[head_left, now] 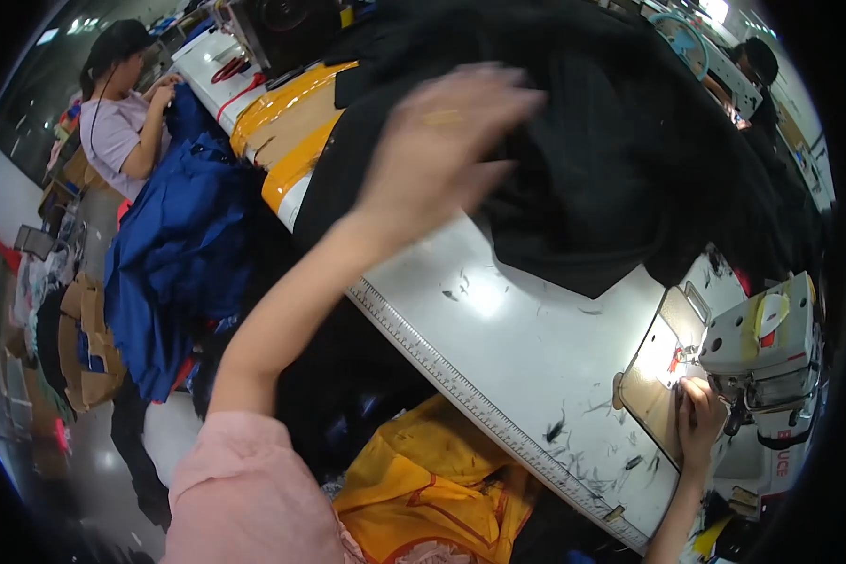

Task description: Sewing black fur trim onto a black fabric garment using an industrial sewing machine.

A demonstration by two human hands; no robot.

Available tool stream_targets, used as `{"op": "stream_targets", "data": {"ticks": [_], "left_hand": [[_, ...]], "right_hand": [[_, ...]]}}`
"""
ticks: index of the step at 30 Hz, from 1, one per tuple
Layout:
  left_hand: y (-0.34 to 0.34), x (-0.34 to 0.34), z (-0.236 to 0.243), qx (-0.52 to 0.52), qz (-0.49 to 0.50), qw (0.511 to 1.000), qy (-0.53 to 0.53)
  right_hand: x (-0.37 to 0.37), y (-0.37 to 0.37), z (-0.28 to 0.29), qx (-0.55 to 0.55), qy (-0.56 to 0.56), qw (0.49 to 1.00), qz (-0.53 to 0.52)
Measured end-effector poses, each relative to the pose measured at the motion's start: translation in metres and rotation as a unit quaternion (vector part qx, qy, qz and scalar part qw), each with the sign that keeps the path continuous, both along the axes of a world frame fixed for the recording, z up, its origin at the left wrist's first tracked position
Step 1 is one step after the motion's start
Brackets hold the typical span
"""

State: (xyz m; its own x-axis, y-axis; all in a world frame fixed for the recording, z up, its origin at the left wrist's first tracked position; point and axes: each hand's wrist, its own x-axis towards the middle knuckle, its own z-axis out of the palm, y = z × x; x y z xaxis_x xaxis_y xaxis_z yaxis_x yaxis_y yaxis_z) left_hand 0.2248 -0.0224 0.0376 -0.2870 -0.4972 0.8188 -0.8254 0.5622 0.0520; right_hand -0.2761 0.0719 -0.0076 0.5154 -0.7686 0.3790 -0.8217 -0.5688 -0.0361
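Observation:
My left hand (446,150) is blurred by motion over a pile of black fabric (583,160). Its fingers stretch out with the thumb apart, and no held thing shows. Whether it touches the fabric I cannot tell. At the right, my right hand (700,414) rests beside the needle area of a white sewing machine (759,343), fingers curled together. What they pinch, if anything, is too small to make out. A bit of red (675,361) shows by the lit presser foot.
The white worktable (498,348) carries scattered dark thread scraps and a ruler strip (423,352) along its near edge. Yellow cloth (432,479) lies across my lap. At the left, a co-worker (122,113) handles blue cloth (183,254). Orange tape covers cardboard (287,132) on the table's far-left side.

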Motion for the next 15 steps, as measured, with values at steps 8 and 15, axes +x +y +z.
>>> {"op": "stream_targets", "data": {"ticks": [8, 15], "left_hand": [[0.132, 0.121, -0.010, 0.244, 0.101, 0.933, 0.244], [0.060, -0.083, 0.026, 0.155, -0.120, 0.980, 0.027]], "right_hand": [[0.013, 0.002, -0.005, -0.015, 0.012, 1.000, 0.016], [-0.002, -0.007, -0.008, -0.090, 0.135, 0.981, 0.103]]}}
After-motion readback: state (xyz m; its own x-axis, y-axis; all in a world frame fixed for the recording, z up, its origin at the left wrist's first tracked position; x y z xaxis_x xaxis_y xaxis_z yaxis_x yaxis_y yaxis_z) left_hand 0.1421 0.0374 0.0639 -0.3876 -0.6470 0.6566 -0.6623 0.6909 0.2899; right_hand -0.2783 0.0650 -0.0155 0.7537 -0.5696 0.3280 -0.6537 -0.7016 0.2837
